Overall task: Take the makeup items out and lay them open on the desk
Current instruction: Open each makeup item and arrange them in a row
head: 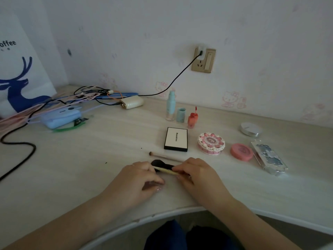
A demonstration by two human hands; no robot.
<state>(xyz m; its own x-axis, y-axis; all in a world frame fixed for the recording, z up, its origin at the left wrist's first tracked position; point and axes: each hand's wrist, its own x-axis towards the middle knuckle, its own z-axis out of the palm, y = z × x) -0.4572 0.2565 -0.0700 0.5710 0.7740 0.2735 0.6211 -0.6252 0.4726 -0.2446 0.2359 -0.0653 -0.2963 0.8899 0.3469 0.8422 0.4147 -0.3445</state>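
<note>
Desk (90, 168), pale wood grain, curved front edge along the bottom of the frame.

Hands, lower centre. Left hand (142, 177) and right hand (194, 173) meet over two brushes. Right hand pinches the pale handle of the thin brush (166, 170); left fingertips touch its other end, though whether they grip it I cannot tell. Under it lies the dark brush (160, 164), its fluffy head on the desk between the hands.

Step in hand, by my judgement: setting the brushes down in the row, or sorting them apart. Next move calls for letting go and laying each flat beside the third brush (163, 156), which lies just beyond the hands.

Middle row, centre to right:
- Black-edged white palette (176, 139), shut, printed "Moookiss".
- Round pink cake-style compact (211, 143), shut.
- Pink compact (241, 151), shut; embossed mark unreadable.
- Clear glittery case (268, 156), far right.
- Silver round compact (250, 129), behind it.

These lids appear unopened, so opening seems left to do.

Far row, upper centre: teal bottle (170, 107), its cap (181, 114) off beside it; orange lip gloss (193, 117).

Upper left: white bag (18, 73), blue deer, letters "offee". Cables, blue power bank (60, 116). Wall socket (204, 60) at top centre, with Hello Kitty wallpaper around it.
</note>
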